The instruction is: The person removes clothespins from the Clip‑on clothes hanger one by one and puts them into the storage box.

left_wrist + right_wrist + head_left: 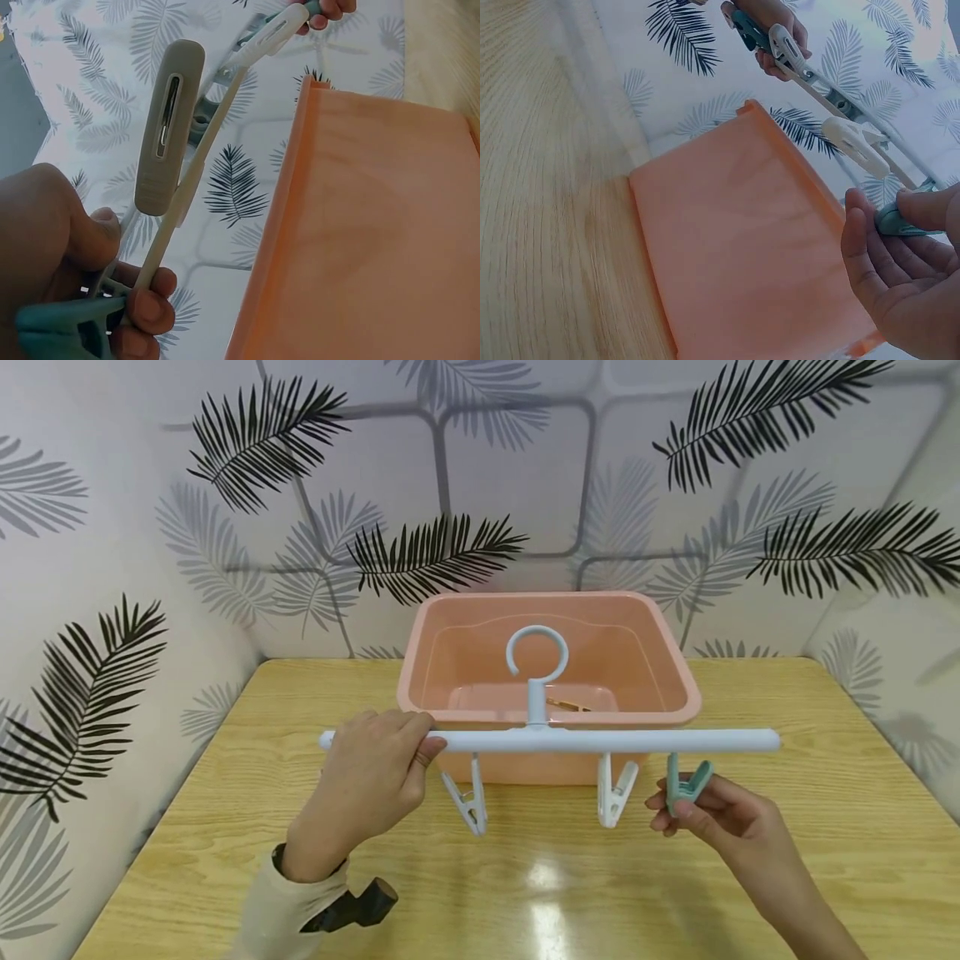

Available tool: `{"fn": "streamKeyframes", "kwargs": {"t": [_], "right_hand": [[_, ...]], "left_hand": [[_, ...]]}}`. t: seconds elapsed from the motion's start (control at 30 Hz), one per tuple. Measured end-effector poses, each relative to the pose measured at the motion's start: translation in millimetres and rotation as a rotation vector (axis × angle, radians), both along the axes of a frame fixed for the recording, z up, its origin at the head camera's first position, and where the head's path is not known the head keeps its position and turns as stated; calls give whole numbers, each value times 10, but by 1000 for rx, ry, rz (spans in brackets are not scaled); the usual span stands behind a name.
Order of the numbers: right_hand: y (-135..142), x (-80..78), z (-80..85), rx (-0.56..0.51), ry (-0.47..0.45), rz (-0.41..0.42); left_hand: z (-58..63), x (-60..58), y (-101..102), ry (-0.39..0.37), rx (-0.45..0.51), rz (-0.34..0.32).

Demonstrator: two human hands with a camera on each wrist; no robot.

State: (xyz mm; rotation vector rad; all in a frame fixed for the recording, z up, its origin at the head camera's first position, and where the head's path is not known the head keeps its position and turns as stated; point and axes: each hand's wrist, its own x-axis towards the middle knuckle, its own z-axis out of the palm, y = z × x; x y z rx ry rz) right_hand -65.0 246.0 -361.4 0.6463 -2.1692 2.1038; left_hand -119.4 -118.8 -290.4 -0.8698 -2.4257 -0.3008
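A pale blue clip hanger (585,741) is held up level in front of the basin, its open hook pointing upward. My left hand (378,768) grips the bar near its left end; in the left wrist view a teal clip (67,330) hangs beside those fingers. Two white clips, one left of centre (468,797) and one right of centre (615,793), hang under the bar. Toward the right end, my right hand (723,827) pinches another teal clip (684,785) between thumb and fingers. Whether that clip is fixed to the bar is hard to tell.
Behind the hanger stands a pink plastic basin (551,717) on the wooden table (300,693). A small golden-brown object (567,704) lies inside it. Leaf-patterned covering (517,477) hangs behind the table. A black wrist device (352,910) sits on my left forearm.
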Motion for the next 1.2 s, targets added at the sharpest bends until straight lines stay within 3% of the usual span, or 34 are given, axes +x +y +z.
{"fn": "streamKeyframes", "kwargs": {"t": [0.2, 0.47, 0.7, 0.83, 0.93, 1.2], "right_hand": [[-7, 32, -12, 19, -15, -63], [-34, 51, -34, -40, 0, -131], [-48, 108, -35, 79, 140, -341], [-44, 130, -22, 210, 230, -446], [-52, 132, -12, 309, 342, -515], [-102, 124, 26, 415, 581, -691]], "left_hand": [[-41, 6, 15, -37, 9, 11], [-46, 17, 2, -24, 9, 14], [-65, 29, 34, -10, 5, -3], [-68, 22, 53, -20, -5, 3], [-67, 24, 51, -6, -17, 12], [-67, 41, 38, 61, -23, 10]]}}
